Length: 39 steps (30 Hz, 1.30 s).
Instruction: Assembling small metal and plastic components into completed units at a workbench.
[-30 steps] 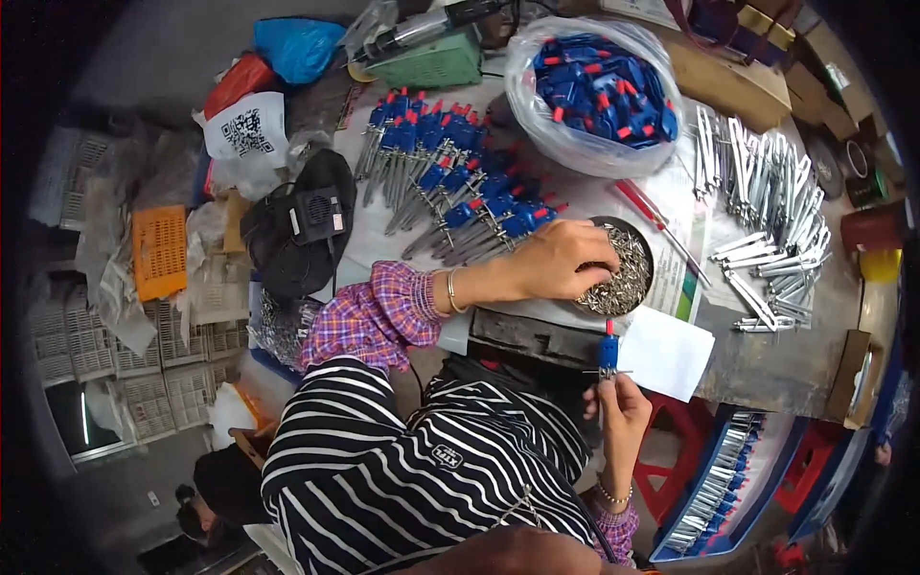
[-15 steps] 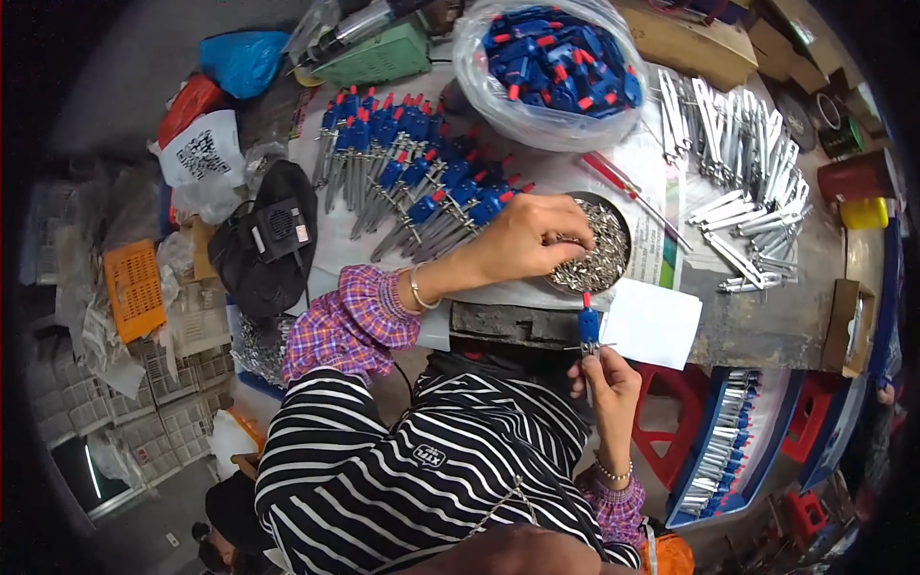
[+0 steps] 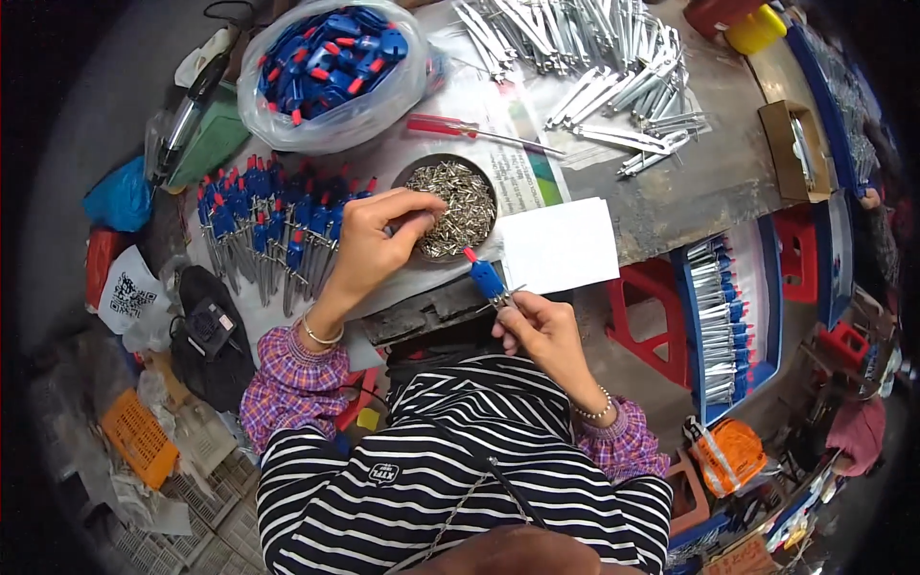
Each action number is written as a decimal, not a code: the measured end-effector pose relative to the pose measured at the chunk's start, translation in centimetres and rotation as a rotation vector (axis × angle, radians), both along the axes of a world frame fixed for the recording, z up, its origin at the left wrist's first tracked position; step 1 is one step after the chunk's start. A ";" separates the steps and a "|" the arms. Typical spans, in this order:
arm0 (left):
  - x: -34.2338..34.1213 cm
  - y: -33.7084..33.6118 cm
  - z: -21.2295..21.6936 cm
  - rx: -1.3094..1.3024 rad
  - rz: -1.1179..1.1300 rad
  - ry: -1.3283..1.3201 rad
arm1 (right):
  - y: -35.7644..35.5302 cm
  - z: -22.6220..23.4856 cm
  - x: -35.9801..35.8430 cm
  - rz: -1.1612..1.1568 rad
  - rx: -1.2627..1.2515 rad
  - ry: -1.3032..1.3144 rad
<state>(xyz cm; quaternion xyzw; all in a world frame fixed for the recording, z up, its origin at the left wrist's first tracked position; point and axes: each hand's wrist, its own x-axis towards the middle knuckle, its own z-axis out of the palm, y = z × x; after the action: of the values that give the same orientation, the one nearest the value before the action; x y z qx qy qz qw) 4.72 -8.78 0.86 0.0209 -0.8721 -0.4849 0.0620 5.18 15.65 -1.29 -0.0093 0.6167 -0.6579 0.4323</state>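
Observation:
My right hand [image 3: 544, 337] grips a blue plastic piece with a red tip [image 3: 487, 279] by its metal lower end, from which a thin pin sticks out sideways. The piece leans left, just in front of a round bowl [image 3: 493, 184] of small metal rivets [image 3: 462, 203]. Over the bowl's left side my left hand [image 3: 379, 238] has thumb and fingers pinched together. Whatever is between those fingertips is hidden or too small to see. Left of that hand lies a pile of blue-headed, red-tipped pieces on metal shafts [image 3: 273, 225].
Behind the pile stands a clear plastic bag [image 3: 251, 101] of loose blue parts. A red-handled screwdriver [image 3: 446, 125] lies beyond the bowl, with silver metal bars [image 3: 613, 86] farther right. White paper [image 3: 561, 244] rests beside the bowl. Right of the table are a blue tray [image 3: 762, 369] and red stool [image 3: 652, 316].
The whole view has turned and shifted. My right hand has brought the blue piece nearer the bowl and tilted it left. My left hand stays pinched over the bowl's left side.

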 end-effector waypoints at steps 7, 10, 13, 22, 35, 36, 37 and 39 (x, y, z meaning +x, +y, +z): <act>1.5 2.6 1.4 0.607 -0.128 -0.378 | 0.2 0.4 0.0 0.012 0.051 0.149; 1.9 3.8 1.6 0.590 -0.130 -0.428 | 0.2 0.5 0.1 0.011 0.069 0.211; 2.0 4.3 1.5 0.496 -0.098 -0.395 | 0.2 0.7 0.1 0.006 0.083 0.256; 2.4 5.0 1.6 0.300 -0.076 -0.237 | 0.0 0.7 0.6 -0.003 0.120 0.427; 3.0 5.4 1.5 0.034 -0.082 -0.052 | -0.1 0.9 0.8 0.060 0.203 0.611; 3.0 5.5 1.6 -0.021 -0.104 0.017 | -0.1 0.9 0.9 0.073 0.186 0.612; 2.9 5.7 1.8 -0.042 -0.112 0.002 | -0.1 1.0 0.9 0.053 0.218 0.701; 2.9 6.2 1.3 -0.127 -0.123 0.134 | 0.0 1.5 0.9 0.051 0.264 0.722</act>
<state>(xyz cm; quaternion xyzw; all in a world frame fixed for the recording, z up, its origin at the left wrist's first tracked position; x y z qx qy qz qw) 7.61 -2.62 2.21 -0.0692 -0.8947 -0.4317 0.0917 6.03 15.70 0.21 -0.1999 0.8082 -0.5162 0.2012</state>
